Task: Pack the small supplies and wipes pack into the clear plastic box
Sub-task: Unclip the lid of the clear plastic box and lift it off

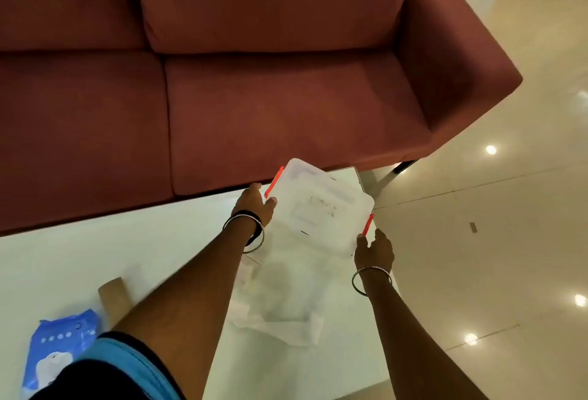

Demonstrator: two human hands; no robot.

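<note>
Two hands, left [254, 204] and right [375, 248], each grip closed on one clear box [318, 209] between them; two red latches [368, 224]; one wipes pack [60, 345] behind left grip on table [95, 256].

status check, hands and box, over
Left hand and right hand grip the lid at its orange clips. Box open beneath. Wipes pack on table, unpacked. Nothing blocking.

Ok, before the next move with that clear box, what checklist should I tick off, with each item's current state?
1. Left hand on the clear plastic box at its orange latch: ok.
2. Right hand at the opposite orange latch: ok.
3. Lid off: not ok, it looks closed.
4. Blue wipes pack within reach on the white table: ok.
5. Small supplies located: cannot tell.
</note>
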